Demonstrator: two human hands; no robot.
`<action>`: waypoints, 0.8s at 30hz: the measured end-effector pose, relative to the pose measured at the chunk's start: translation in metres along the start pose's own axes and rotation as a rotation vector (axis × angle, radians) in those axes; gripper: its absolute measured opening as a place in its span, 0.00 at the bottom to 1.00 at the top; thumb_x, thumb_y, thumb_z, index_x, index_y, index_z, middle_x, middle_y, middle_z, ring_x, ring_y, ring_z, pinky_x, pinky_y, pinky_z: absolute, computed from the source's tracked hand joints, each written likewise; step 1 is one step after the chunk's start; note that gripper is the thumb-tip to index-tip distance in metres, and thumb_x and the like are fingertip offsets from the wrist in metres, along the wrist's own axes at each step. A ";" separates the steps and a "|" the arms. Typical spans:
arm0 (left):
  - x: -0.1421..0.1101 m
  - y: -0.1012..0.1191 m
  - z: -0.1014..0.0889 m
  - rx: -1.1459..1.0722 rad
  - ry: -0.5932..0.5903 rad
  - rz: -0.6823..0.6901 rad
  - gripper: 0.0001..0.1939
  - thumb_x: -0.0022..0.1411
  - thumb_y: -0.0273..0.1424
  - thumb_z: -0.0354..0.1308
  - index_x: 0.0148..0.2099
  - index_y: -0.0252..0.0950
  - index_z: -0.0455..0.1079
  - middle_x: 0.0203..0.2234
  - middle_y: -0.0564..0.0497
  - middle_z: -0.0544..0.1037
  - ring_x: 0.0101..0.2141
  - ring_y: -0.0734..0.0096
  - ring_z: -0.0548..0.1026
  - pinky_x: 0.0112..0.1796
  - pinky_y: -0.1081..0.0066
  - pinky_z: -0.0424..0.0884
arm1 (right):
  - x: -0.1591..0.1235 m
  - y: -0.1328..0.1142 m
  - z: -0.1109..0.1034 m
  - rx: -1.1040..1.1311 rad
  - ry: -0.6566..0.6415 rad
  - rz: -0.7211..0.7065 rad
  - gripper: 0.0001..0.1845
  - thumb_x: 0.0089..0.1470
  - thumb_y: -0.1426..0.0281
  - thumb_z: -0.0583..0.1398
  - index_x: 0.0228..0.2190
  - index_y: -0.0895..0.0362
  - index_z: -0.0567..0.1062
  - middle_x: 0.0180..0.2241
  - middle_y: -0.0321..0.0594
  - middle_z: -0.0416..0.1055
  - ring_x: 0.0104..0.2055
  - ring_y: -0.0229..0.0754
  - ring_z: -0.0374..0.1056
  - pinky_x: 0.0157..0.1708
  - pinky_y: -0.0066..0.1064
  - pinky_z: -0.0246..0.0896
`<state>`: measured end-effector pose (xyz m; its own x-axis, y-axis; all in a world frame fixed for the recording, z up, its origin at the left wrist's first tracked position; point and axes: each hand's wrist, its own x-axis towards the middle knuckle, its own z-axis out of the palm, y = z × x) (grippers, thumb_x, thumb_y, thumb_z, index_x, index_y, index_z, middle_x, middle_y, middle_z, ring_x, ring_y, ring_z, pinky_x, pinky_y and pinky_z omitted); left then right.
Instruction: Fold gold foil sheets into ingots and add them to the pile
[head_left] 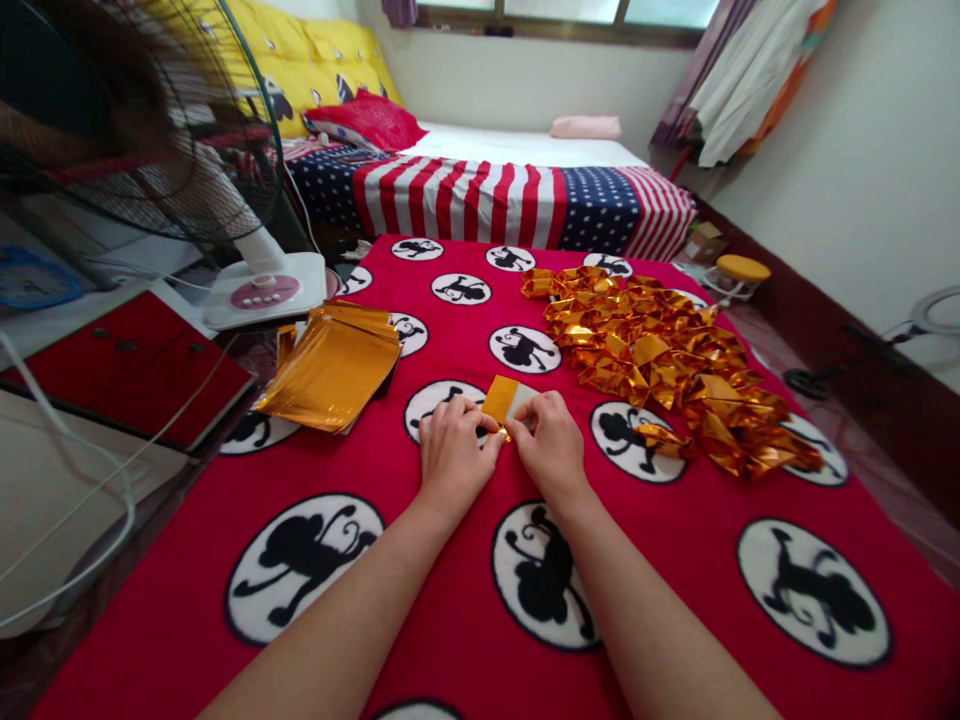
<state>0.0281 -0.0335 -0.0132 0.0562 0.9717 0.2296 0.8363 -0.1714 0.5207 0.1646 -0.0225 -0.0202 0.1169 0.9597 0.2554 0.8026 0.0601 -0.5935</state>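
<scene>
A small piece of gold foil paper, partly folded so a pale strip shows on its right side, lies in the middle of the red cloth. My left hand pinches its near left edge between thumb and fingers. On the right edge, my right hand has its fingertips closed on the same paper. The fingers hide its near end. To the left sits a stack of flat gold foil sheets. A heap of folded gold foil pieces spreads over the cloth to the right.
The red cloth with monkey prints covers the table. An electric fan stands at the left beside a red and white cabinet. Behind is a bed with a striped, starred cover. A yellow-topped stool is at the right.
</scene>
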 end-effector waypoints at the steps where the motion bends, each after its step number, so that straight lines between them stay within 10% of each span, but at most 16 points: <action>1: 0.000 0.000 0.000 0.002 -0.005 0.003 0.04 0.58 0.36 0.64 0.35 0.43 0.76 0.39 0.50 0.74 0.46 0.58 0.70 0.46 0.58 0.63 | 0.001 0.000 0.000 -0.004 0.012 0.007 0.05 0.52 0.71 0.62 0.26 0.55 0.70 0.33 0.36 0.66 0.31 0.39 0.64 0.31 0.31 0.54; 24: 0.002 -0.005 -0.001 -0.010 -0.036 0.020 0.03 0.56 0.35 0.65 0.35 0.44 0.77 0.40 0.50 0.75 0.46 0.59 0.71 0.47 0.58 0.63 | 0.004 0.017 -0.007 0.207 0.145 -0.018 0.06 0.49 0.78 0.54 0.29 0.55 0.67 0.32 0.39 0.64 0.34 0.43 0.63 0.37 0.34 0.60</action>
<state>0.0238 -0.0307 -0.0141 0.0930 0.9731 0.2106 0.8294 -0.1927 0.5244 0.1831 -0.0199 -0.0243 0.1981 0.9096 0.3652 0.6700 0.1463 -0.7278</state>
